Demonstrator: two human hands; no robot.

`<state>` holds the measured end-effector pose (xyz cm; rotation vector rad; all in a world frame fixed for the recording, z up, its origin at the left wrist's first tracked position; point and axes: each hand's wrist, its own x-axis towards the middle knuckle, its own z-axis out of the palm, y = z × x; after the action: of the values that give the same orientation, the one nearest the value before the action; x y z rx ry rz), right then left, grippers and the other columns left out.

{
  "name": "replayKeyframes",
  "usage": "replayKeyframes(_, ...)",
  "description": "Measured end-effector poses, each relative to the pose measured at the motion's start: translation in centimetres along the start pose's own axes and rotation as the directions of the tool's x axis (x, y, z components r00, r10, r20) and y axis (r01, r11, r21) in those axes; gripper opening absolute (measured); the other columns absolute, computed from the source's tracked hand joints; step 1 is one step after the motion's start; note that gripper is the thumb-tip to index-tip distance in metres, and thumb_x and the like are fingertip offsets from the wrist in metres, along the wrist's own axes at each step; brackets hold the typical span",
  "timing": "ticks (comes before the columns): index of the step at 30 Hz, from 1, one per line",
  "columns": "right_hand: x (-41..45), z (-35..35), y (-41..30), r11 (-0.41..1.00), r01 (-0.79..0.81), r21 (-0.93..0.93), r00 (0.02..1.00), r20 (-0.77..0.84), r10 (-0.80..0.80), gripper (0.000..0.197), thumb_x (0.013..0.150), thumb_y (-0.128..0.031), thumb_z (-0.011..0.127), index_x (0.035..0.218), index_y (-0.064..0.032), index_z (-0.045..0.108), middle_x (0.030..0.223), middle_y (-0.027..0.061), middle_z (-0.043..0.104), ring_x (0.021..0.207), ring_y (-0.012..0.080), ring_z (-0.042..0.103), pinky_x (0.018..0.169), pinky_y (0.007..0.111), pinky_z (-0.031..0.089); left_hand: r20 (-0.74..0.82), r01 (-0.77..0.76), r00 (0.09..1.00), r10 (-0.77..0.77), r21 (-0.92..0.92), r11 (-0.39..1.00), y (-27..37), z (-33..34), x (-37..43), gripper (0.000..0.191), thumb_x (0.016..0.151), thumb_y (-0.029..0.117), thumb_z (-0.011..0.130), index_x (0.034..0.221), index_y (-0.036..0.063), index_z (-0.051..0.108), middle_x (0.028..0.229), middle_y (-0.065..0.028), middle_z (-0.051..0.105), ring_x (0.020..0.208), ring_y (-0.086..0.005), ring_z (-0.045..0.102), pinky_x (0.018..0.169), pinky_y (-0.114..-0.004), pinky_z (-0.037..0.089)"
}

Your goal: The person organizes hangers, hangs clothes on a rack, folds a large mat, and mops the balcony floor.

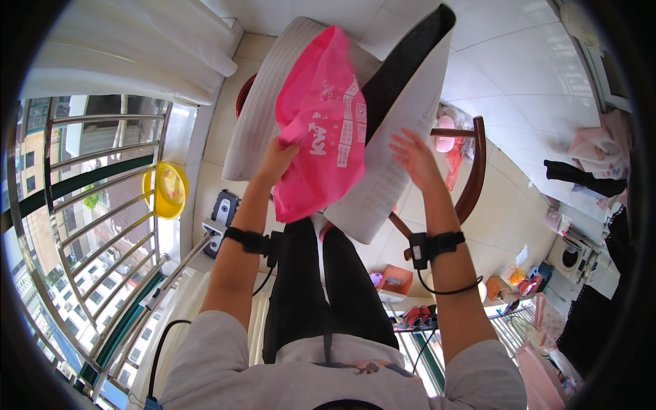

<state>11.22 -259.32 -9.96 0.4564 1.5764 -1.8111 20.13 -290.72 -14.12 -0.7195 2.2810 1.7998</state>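
Note:
A bright pink bag [323, 154] bearing printed writing hangs from my left hand [278, 159], whose fingers pinch its left side. Behind the bag, a large mat [394, 184] with a pale patterned face and a black underside [405, 66] lies bent over, with a further part [256, 123] curving away on the left. My right hand [414, 156] is held over the right part of the mat, fingers apart and with nothing in it. Whether its fingertips touch the mat, I cannot tell. The bag hides the middle of the mat.
A brown wooden chair frame [474, 169] stands right of the mat. On the left are a flat mop [220, 220], a yellow basin [177, 189] and metal window bars [102, 154]. An orange box [397, 279] and red shoes [417, 316] are lower right; a washing machine [569, 256] is farther right.

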Motion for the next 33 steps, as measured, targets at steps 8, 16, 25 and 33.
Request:
replayKeyframes(8,-4.4,4.0,8.0,0.854,-0.400,0.332,0.900,0.318,0.298,0.060,0.087,-0.036,0.050,0.136,-0.0181,0.021,0.132,0.0084,0.035,0.120,0.0278,0.037,0.089,0.051,0.037,0.341,0.401,0.915,-0.216,-0.711,0.578,4.1,-6.0,-5.8,0.045,0.070,0.003,0.044,0.115,-0.0004,0.044,0.107,-0.0145,0.054,0.097,-0.0283,0.057,0.083,-0.038,0.049)
replayKeyframes(16,-9.5,9.9,6.0,0.965,-0.016,0.260,0.941,0.329,-0.073,0.057,0.075,-0.008,0.063,0.124,-0.0059,0.033,0.119,0.0094,0.045,0.100,0.0249,0.053,0.082,0.034,0.044,0.545,0.581,0.811,-0.212,-0.792,0.187,-0.5,-6.1,-7.9,0.047,0.070,0.009,0.042,0.116,0.0004,0.043,0.113,-0.0172,0.052,0.103,-0.0316,0.053,0.091,-0.043,0.042)
replayKeyframes(25,-7.8,0.9,6.2,0.952,0.164,-0.257,0.944,-0.239,-0.227,0.031,0.066,0.016,0.044,0.088,-0.0037,0.053,0.075,0.0030,0.054,0.067,0.0128,0.052,0.057,0.023,0.043,0.287,0.475,0.878,-0.382,-0.608,0.636,1.3,-9.4,-8.7,0.045,0.071,-0.001,0.041,0.115,-0.0020,0.042,0.109,-0.0180,0.053,0.098,-0.0288,0.056,0.085,-0.037,0.048)
replayKeyframes(33,-12.0,-0.1,6.2,0.950,0.278,-0.141,0.935,0.268,-0.233,0.049,0.061,0.018,0.044,0.102,-0.0056,0.058,0.124,0.0092,0.043,0.113,0.0197,0.045,0.090,0.023,0.039,0.272,0.432,0.900,-0.340,-0.653,0.622,4.1,-10.2,-10.3,0.045,0.071,-0.005,0.040,0.116,-0.0035,0.041,0.110,-0.0175,0.052,0.098,-0.0292,0.055,0.084,-0.037,0.048)
